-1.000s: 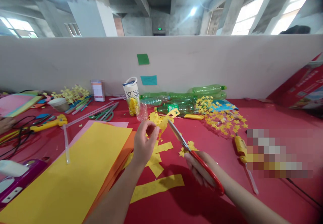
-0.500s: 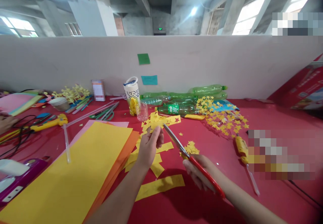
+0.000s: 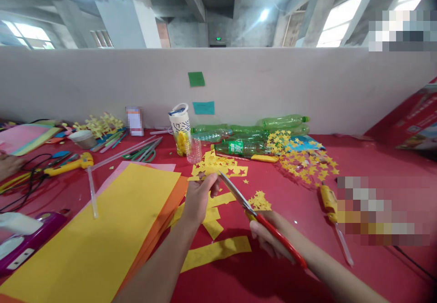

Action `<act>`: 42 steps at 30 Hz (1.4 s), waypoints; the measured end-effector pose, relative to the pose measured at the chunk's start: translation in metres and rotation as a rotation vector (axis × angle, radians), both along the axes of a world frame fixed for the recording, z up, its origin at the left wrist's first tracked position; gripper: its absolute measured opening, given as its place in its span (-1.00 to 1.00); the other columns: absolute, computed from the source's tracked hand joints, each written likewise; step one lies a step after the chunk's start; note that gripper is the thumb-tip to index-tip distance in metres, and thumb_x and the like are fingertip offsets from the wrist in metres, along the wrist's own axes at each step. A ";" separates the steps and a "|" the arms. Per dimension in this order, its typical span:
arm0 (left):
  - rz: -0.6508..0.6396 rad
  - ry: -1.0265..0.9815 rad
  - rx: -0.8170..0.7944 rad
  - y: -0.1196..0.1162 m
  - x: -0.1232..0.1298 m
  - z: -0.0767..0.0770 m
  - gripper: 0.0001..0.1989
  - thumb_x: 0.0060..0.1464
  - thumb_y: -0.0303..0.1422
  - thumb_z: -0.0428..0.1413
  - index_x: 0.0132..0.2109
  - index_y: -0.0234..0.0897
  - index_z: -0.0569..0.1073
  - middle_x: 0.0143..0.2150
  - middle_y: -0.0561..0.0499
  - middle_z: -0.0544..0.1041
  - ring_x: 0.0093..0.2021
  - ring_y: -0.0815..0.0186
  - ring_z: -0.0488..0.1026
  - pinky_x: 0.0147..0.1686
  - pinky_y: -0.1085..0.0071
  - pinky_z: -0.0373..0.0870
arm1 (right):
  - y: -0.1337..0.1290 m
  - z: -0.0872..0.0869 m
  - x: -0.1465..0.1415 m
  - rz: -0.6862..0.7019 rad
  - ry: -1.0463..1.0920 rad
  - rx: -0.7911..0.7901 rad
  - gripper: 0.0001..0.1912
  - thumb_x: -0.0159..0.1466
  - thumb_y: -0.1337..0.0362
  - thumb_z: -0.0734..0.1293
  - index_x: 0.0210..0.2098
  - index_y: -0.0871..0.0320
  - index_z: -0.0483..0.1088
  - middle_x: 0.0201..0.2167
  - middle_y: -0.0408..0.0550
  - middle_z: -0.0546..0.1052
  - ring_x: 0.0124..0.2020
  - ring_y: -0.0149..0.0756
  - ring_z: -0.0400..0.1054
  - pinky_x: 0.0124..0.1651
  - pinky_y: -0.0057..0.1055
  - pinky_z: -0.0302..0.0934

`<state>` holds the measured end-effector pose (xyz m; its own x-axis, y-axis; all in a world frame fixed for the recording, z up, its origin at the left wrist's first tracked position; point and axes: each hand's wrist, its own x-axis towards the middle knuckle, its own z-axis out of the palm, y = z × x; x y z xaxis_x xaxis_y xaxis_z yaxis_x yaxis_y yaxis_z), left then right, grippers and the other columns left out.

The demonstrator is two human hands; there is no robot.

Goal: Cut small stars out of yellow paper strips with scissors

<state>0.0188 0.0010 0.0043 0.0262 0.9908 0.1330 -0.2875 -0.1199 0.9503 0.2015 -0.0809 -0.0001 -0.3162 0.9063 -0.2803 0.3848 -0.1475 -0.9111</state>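
My left hand (image 3: 199,199) is closed in a pinch, thumb on top, on a piece of yellow paper, mostly hidden by the fingers. Scissors with red handles (image 3: 282,240) are gripped in my right hand (image 3: 265,234); their blades look nearly together, tips beside my left thumb. Just beyond my left fingers lie yellow paper scraps (image 3: 241,171) with star-shaped holes. A small heap of cut yellow stars (image 3: 260,201) sits behind my right hand. Yellow strips (image 3: 218,253) lie below and between the hands.
Yellow sheets (image 3: 102,221) over orange ones fill the left front. Green plastic bottles (image 3: 251,147), a white-topped cup (image 3: 179,123) and spread stars (image 3: 316,164) stand or lie behind. Glue guns (image 3: 70,165) (image 3: 328,200) flank both sides. A power strip (image 3: 30,244) and another person's hand (image 3: 10,166) are at left.
My left hand has moved slightly left and down, uncovering more star holes in the scraps behind it. The scissors stay close to the left thumb. The view has shifted a little.
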 end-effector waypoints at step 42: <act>-0.104 0.084 -0.037 0.005 -0.011 0.004 -0.75 -0.05 -0.33 0.08 -0.60 -0.37 0.37 -0.69 0.09 0.30 -0.66 0.50 0.20 -0.64 0.53 0.11 | 0.002 0.010 0.001 -0.007 -0.070 -0.042 -0.51 0.15 -0.15 0.13 -0.58 0.16 0.18 -0.87 -0.33 0.14 -0.84 -0.55 0.03 -0.77 -0.63 -0.11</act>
